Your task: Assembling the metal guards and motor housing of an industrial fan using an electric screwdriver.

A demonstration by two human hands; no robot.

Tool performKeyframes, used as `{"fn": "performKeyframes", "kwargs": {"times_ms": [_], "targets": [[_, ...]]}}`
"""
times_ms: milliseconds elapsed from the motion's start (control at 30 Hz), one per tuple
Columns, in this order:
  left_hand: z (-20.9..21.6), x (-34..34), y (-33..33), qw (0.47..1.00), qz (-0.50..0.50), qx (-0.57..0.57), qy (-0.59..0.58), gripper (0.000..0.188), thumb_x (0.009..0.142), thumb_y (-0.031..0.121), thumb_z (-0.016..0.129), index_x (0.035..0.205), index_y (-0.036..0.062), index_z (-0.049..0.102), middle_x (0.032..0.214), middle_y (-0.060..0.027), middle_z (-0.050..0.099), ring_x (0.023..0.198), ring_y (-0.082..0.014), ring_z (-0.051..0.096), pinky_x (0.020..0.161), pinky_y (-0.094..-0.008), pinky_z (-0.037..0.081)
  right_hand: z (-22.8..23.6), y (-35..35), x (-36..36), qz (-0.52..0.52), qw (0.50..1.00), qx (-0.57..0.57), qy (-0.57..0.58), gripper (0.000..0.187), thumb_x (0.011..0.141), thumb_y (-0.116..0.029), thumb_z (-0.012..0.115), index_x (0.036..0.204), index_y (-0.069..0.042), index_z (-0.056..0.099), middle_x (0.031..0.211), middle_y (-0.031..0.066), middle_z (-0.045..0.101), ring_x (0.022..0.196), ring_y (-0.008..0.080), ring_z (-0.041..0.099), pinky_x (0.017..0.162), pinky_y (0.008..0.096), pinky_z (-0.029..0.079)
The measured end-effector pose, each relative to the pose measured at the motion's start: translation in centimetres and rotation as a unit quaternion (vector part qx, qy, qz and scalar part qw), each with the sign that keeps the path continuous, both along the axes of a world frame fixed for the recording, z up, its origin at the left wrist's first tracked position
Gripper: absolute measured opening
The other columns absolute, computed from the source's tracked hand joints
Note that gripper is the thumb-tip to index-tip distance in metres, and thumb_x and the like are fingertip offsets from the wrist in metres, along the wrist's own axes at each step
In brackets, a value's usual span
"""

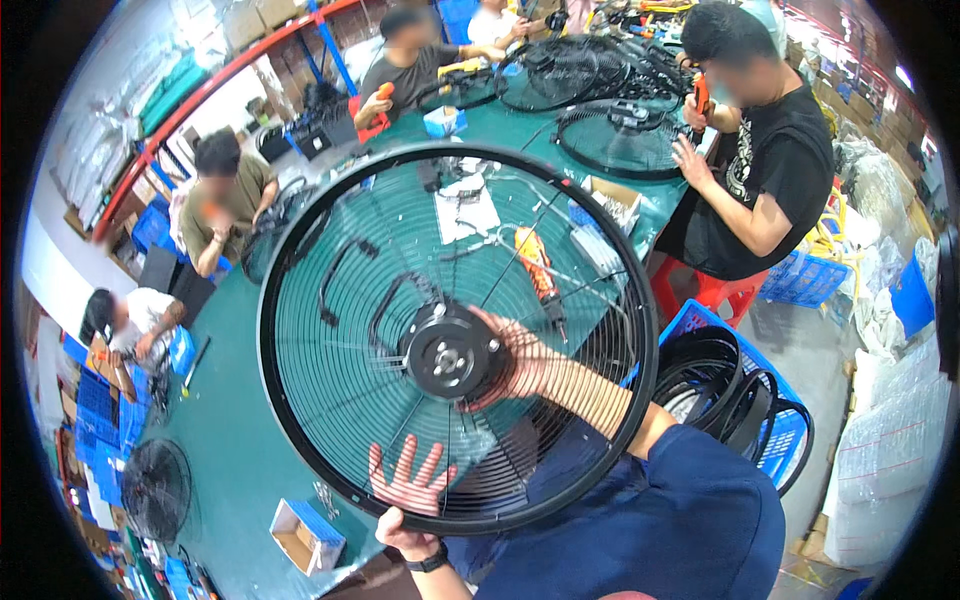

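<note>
One fan cage (pixel 268 330) in grip. Small open box (pixel 318 524) left of left hand (pixel 410 485). Left hand at cage's lower rim: fingers spread apart behind wires, thumb by rim; pressure can't tell. Motor (pixel 448 358) at cage's middle, right hand (pixel 517 362) clasped round its side. Power screwdriver (pixel 537 265) beyond right hand. Blue basket (pixel 750 356) with black rings (pixel 688 350) farther right. Best handling, likely: weight carried at motor, rim steadied lightly, no pressing on wires.

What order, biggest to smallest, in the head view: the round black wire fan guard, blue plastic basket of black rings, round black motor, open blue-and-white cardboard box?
1. Fan guard
2. Basket
3. Motor
4. Box
Fan guard and motor look nearer, so real sizes may differ.
</note>
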State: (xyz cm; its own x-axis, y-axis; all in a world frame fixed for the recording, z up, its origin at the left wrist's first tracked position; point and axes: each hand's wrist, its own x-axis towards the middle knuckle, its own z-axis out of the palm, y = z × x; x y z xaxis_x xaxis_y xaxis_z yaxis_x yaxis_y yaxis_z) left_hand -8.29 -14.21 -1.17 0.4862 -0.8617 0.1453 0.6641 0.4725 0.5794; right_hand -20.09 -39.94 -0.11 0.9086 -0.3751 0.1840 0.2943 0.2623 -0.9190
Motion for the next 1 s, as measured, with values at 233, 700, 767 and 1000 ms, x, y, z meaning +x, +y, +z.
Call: {"fn": "performKeyframes", "kwargs": {"times_ms": [233,700,767,1000], "targets": [[-1.4,1.2,-0.6,0.998,0.009,-0.049,0.042,0.088,0.064,0.026,0.055,0.144,0.007,0.022,0.142,-0.0268,0.033,0.124,-0.0551,0.036,0.1,-0.0672,0.032,2.4,-4.1,-5.8,0.136,0.917,0.366,-0.081,0.071,0.091,-0.065,0.024,0.147,-0.022,0.014,0.139,0.0303,0.035,0.119,0.0586,0.039,0.087,0.0679,0.041],[3.3,1.3,-7.2,0.996,-0.025,-0.052,-0.075,0.081,0.085,0.046,0.059,0.146,0.0092,0.02,0.14,-0.0266,0.035,0.124,-0.0467,0.042,0.101,-0.0601,0.034,0.2,-7.0,-10.9,-0.067,0.95,0.266,-0.15,0.07,0.082,-0.027,0.04,0.145,-0.029,0.01,0.117,0.0346,0.053,0.097,0.0537,0.058,0.069,0.0563,0.055],[-0.1,1.9,-7.1,0.961,-0.003,0.061,-0.271,0.076,0.086,0.035,0.061,0.145,0.0062,0.022,0.128,-0.0247,0.049,0.109,-0.0405,0.056,0.09,-0.0496,0.047,0.3,-9.4,-10.4,-0.051,0.91,0.367,-0.188,0.066,0.082,-0.025,0.041,0.142,-0.015,0.016,0.11,0.0338,0.056,0.09,0.0504,0.061,0.064,0.0532,0.056],[-6.4,-3.5,-7.2,0.473,0.16,0.296,-0.814,0.056,0.071,0.032,0.069,0.118,0.0052,0.057,0.124,-0.0159,0.051,0.113,-0.0381,0.045,0.094,-0.0495,0.035,5.3,-21.8,-6.0,-0.352,0.92,0.085,-0.151,0.06,0.081,-0.018,0.051,0.132,-0.019,0.019,0.09,0.0269,0.061,0.072,0.0422,0.066,0.053,0.0512,0.057]]}}
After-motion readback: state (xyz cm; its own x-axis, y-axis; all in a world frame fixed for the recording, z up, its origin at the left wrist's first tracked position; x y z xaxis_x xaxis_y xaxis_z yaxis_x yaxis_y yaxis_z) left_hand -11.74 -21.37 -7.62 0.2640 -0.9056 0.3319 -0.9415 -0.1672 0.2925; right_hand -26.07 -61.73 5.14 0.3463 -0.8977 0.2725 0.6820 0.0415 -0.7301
